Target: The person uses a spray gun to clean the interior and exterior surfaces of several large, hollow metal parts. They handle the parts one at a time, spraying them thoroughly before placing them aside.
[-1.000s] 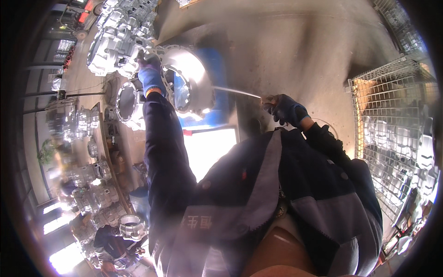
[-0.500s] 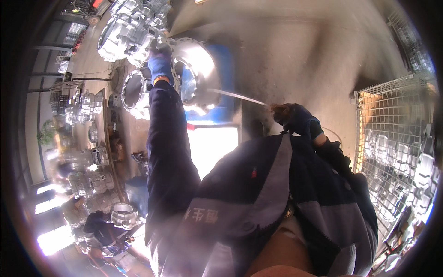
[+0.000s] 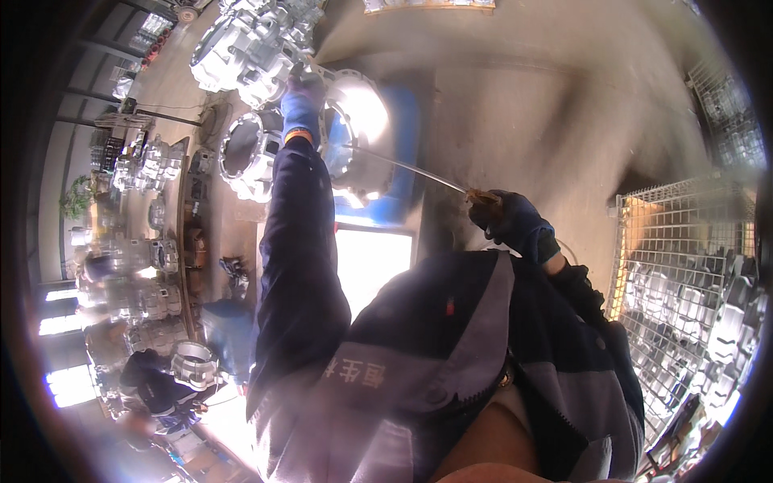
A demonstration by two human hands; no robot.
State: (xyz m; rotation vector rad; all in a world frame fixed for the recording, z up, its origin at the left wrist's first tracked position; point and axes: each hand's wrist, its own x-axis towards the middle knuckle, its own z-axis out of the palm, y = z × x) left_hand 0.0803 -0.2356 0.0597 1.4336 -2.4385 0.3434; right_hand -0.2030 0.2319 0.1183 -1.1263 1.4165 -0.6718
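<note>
My left hand [image 3: 303,106], in a blue glove with an orange-edged cuff, is stretched far forward. Its fingers close over the edge of a silvery bell-shaped metal housing [image 3: 369,106]; glare partly hides the fingertips. A dark, stained glove covers my right hand [image 3: 509,220], which is wrapped round the brownish handle end of a long thin metal rod [image 3: 423,171]. The rod slants left into the housing's opening; its exact tip is hard to make out. Beneath and beside the housing is a blue surface [image 3: 407,137].
Another ring-mouthed housing [image 3: 241,153] stands left of my arm, with stacked castings [image 3: 250,56] beyond. At right is a wire-mesh cage [image 3: 668,233] holding metal parts. A bright white panel [image 3: 374,262] lies before me. A co-worker [image 3: 157,386] bends near a casting at lower left.
The whole view has shifted slightly. My right hand has come a little nearer the housing with the rod, which was blurred and now looks sharper. My left hand keeps its place on the housing.
</note>
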